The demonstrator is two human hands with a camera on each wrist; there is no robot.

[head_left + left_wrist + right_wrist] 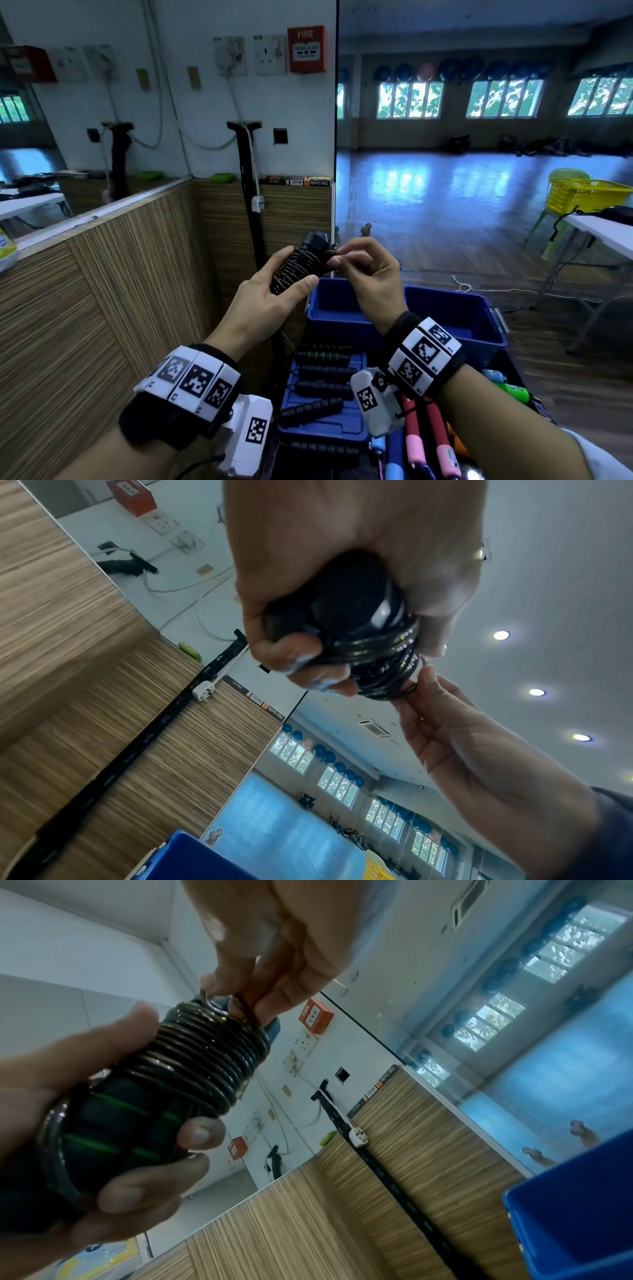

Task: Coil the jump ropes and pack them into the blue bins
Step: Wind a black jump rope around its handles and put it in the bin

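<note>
My left hand (274,291) grips a pair of black jump rope handles with green rings (113,1123), held up above the bins. Black rope (299,265) is wound tightly round them in many turns (209,1058). My right hand (356,263) pinches the rope's loose end (245,1010) at the top of the coil, thumb and fingers closed on it. In the left wrist view the handle butt (349,599) fills my palm, with the coil (380,666) below it. Two blue bins (339,308) (455,308) stand side by side just beneath my hands.
Several black foam-handled ropes (325,373) lie on a blue lid in front of the bins, pink and red-handled ones (428,431) to their right. A wood-panelled wall (102,291) is close on the left, a white table (609,233) with a yellow basket (582,195) on the right.
</note>
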